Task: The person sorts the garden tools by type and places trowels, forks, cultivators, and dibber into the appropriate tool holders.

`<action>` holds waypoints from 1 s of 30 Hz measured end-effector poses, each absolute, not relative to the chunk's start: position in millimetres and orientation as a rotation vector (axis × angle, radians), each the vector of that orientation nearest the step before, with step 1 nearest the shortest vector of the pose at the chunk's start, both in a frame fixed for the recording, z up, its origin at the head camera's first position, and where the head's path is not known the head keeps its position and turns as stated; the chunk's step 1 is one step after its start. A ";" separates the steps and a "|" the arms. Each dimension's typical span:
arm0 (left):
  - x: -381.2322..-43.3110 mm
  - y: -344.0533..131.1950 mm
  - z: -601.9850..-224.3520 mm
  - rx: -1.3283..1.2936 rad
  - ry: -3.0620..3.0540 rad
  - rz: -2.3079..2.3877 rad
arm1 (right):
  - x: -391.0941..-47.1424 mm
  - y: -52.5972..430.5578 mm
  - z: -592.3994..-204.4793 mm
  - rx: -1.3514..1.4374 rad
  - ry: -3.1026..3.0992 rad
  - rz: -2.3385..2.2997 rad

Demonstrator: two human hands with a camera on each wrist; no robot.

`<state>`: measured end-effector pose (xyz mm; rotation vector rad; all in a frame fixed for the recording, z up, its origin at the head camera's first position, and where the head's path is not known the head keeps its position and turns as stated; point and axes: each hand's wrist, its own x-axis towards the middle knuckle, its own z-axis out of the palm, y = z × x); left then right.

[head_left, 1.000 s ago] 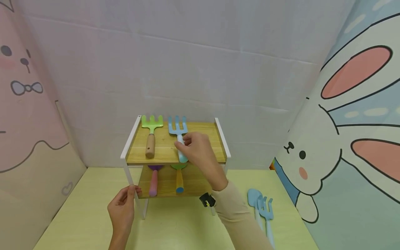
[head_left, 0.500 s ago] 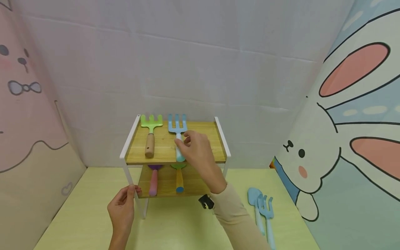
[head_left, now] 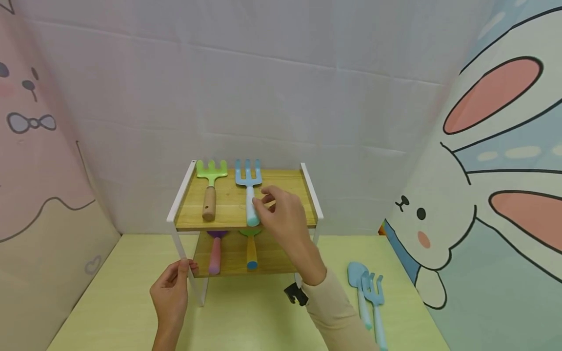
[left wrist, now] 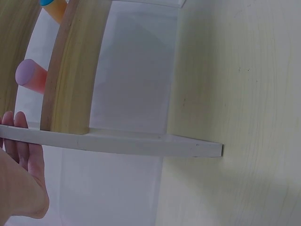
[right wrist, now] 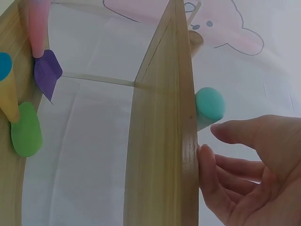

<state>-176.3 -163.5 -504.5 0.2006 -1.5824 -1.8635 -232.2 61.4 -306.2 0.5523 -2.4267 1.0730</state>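
Note:
A two-tier rack [head_left: 303, 204] with wooden shelves and white side frames stands on the table. On its top shelf lies a light blue hand fork [head_left: 250, 197], tines toward the back. My right hand [head_left: 285, 214] is just right of the fork's handle, thumb and fingers apart; in the right wrist view the thumb is close to the turquoise handle end [right wrist: 210, 103], and the fingers are near the shelf edge. With its thumb and fingers, my left hand [head_left: 171, 287] holds the rack's front left white post [left wrist: 141, 145]. A green hand fork [head_left: 210, 192] with a wooden handle lies left of the blue one.
The lower shelf bears a purple tool with a pink handle [head_left: 214, 256] and a green one with a yellow handle [head_left: 251, 253]. A light blue shovel [head_left: 358, 275] and another blue fork [head_left: 374, 295] lie on the table at right. A curtain [head_left: 263, 97] hangs behind.
My right hand has let go of the blue fork's handle and shifted slightly right. The fork's handle has straightened on the shelf. My left hand stays on the post.

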 end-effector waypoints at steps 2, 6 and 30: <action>-176.3 -163.7 -504.7 0.197 -1.579 -1.864 | -229.4 63.9 -307.2 0.561 -2.398 1.102; -176.4 -164.0 -505.3 0.197 -1.581 -1.864 | -225.6 68.6 -311.0 0.590 -2.329 1.124; -174.7 -166.5 -503.9 0.165 -1.617 -1.864 | -207.0 94.5 -352.3 0.728 -2.032 1.258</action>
